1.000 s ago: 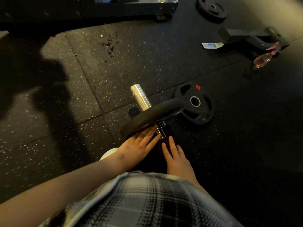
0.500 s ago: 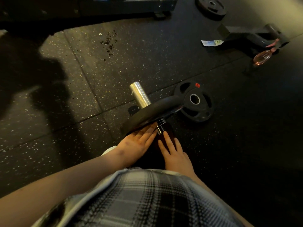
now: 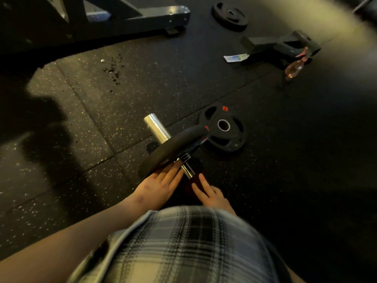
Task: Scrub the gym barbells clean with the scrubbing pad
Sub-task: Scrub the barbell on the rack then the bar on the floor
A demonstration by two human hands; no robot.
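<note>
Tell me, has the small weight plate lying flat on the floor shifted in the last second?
No. The flat plate still lies at the same floor seam, tucked beside the barbell's mounted plate; only the camera shifted.

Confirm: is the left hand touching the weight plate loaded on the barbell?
Touching. The head view shows the left hand with straight fingers laid flat against the near face of the weight plate on the barbell, no gap visible.

Three plates: mounted plate (image 3: pixel 167 149), flat plate (image 3: pixel 230 135), far plate (image 3: pixel 229 16) at one o'clock; one bar (image 3: pixel 156 127); one bottle (image 3: pixel 293 68); two hands: left hand (image 3: pixel 161 186), right hand (image 3: pixel 210 195).
</note>
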